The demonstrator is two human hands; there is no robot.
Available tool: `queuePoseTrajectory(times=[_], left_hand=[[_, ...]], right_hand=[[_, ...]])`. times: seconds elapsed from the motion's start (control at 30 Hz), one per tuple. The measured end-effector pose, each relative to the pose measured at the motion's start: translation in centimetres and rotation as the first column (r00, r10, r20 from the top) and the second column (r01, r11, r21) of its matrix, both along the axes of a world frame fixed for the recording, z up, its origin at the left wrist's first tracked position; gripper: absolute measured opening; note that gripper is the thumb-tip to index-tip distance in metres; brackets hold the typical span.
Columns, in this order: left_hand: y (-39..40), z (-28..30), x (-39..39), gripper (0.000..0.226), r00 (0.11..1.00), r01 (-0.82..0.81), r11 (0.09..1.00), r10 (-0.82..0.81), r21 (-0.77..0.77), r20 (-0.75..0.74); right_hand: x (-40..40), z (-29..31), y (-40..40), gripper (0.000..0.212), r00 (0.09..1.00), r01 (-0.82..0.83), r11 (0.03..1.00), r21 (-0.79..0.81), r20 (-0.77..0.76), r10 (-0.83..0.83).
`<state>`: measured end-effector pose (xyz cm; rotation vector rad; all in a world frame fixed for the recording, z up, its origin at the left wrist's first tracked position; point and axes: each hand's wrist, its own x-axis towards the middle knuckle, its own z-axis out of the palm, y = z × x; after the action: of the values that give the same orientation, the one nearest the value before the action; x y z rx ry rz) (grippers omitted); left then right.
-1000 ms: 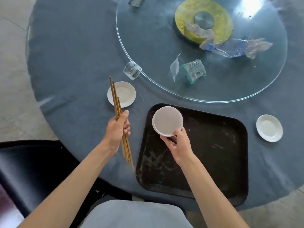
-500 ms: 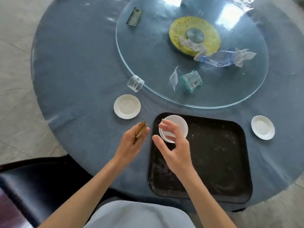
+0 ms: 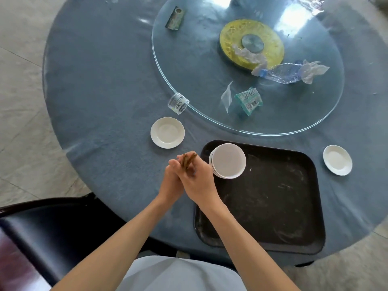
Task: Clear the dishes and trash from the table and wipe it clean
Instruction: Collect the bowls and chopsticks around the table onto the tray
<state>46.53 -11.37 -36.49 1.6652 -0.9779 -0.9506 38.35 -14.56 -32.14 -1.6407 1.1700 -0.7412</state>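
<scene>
The left hand (image 3: 172, 181) and right hand (image 3: 198, 181) are pressed together over the near edge of the surface (image 3: 105, 80), both grasping a bundle of chopsticks (image 3: 188, 161) whose ends stick up between the fingers. Just right of the hands, a stack of white bowls (image 3: 227, 160) sits in the far left corner of the black tray (image 3: 273, 206). A white saucer (image 3: 167, 132) lies beyond the hands, and a second saucer (image 3: 337, 160) lies right of the tray. A small clear jar (image 3: 178, 103) touches the rim of the glass turntable (image 3: 189, 49), which carries a green packet (image 3: 248, 100), a crushed bottle (image 3: 281, 73), crumpled plastic (image 3: 312, 71) and a wrapper (image 3: 175, 18).
</scene>
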Motion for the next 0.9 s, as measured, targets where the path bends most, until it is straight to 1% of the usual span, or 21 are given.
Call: queuePoseTrajectory(times=[0.03,0.07,0.1,0.17,0.23,0.3,0.37,0.43,0.53,0.63,0.7,0.77,0.83,0.9], left_hand=[[0.0,-0.4,-0.1,0.021,0.995,0.013,1.0,-0.015,0.016,0.101],[0.1,-0.6,-0.2,0.022,0.993,0.028,0.999,-0.03,0.02,0.118],[0.1,-0.4,-0.3,0.021,0.993,0.051,0.999,-0.051,0.001,0.103],[0.2,0.1,-0.9,0.017,0.989,0.113,0.993,-0.109,-0.033,0.097],[0.3,0.9,-1.8,0.017,0.981,0.194,0.981,-0.193,-0.024,0.023],[0.4,2.1,-3.0,0.016,0.958,0.277,0.961,-0.277,-0.009,-0.068],[0.3,3.0,-4.3,0.018,0.92,0.352,0.936,-0.347,-0.004,-0.181],[0.0,3.8,-5.8,0.024,0.863,0.437,0.899,-0.412,0.024,-0.291],[-0.5,3.8,-8.7,0.034,0.784,0.558,0.827,-0.493,0.077,-0.377],[-1.1,2.6,-11.8,0.031,0.698,0.63,0.768,-0.493,0.117,-0.519],[-1.7,1.5,-13.6,0.029,0.664,0.649,0.747,-0.464,0.145,-0.586],[-2.2,0.2,-15.5,0.03,0.661,0.648,0.739,-0.43,0.181,-0.615],[-2.7,-1.0,-17.5,0.02,0.674,0.621,0.755,-0.378,0.209,-0.635],[-3.1,-2.2,-19.2,0.016,0.726,0.553,0.79,-0.302,0.265,-0.617]], right_hand=[[0.1,0.1,-0.1,0.04,1.0,0.007,1.0,0.028,0.023,-0.008],[0.0,0.3,-0.3,0.042,0.999,0.015,0.999,0.04,0.044,-0.017],[-0.3,0.6,-0.6,0.042,0.998,0.02,0.999,0.031,0.054,-0.022],[-1.2,1.7,-1.2,0.04,0.999,0.015,1.0,-0.017,0.05,-0.014],[-2.8,3.0,-1.8,0.032,0.999,-0.018,1.0,-0.004,0.042,0.019],[-5.4,4.1,-2.2,0.024,0.993,-0.111,0.994,0.023,0.039,0.11],[-8.6,4.8,-2.7,0.022,0.979,-0.203,0.978,0.043,0.009,0.202],[-11.8,5.1,-2.8,0.022,0.976,-0.215,0.974,0.072,-0.016,0.216],[-15.8,4.5,-2.7,0.026,0.984,-0.176,0.973,0.152,-0.004,0.179],[-19.1,3.1,-3.3,0.025,0.982,-0.189,0.952,0.24,0.075,0.176],[-21.1,1.8,-4.2,0.021,0.98,-0.197,0.933,0.303,0.096,0.175],[-23.0,-0.1,-5.3,0.015,0.983,-0.183,0.91,0.371,0.075,0.167],[-24.6,-2.2,-6.4,0.014,0.99,-0.141,0.887,0.439,0.033,0.14],[-25.8,-4.4,-7.7,0.014,0.993,-0.094,0.862,0.498,-0.02,0.119]])
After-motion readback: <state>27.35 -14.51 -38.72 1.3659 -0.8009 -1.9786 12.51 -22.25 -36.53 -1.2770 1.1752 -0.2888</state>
